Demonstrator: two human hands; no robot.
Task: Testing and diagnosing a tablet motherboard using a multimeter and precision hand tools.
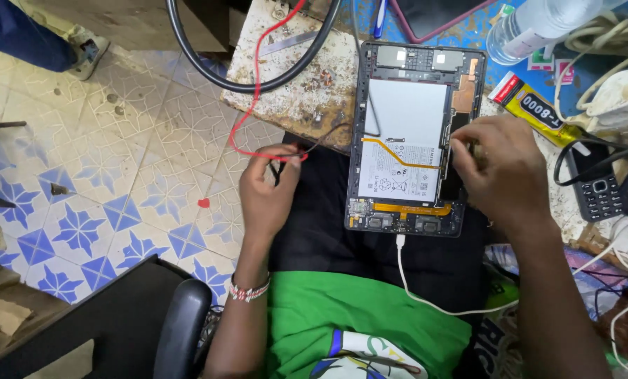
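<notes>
- Your opened tablet (412,137) sits back-off on the edge of the worn workbench (296,91), its lower end hanging out over your lap. You can see the big white battery (404,140) with an orange flex ribbon (402,158) running across it.
- Your right hand (500,172) is resting on the tablet's right edge, fingers curled in tight against the dark strip beside the battery. Looks like a narrow pinch, but I can't tell whether there's anything actually between your fingertips, they cover that spot.
- Your left hand (268,189) is off the tablet, just to its left over the bench edge, fingers closed around the red probe lead (254,91) and a thin black wire (314,144). So the tablet is between your two hands, touched only by the right one.
- A white charging cable (426,298) is plugged into the tablet's bottom edge and trails off across your green shirt.
- Around it: a thick black cable loop (258,81) at the top of the bench, a yellow glue tube (535,109) and a clear plastic bottle (538,24) to the right of the tablet, and a small black keypad phone (598,193) just beyond your right hand.
</notes>
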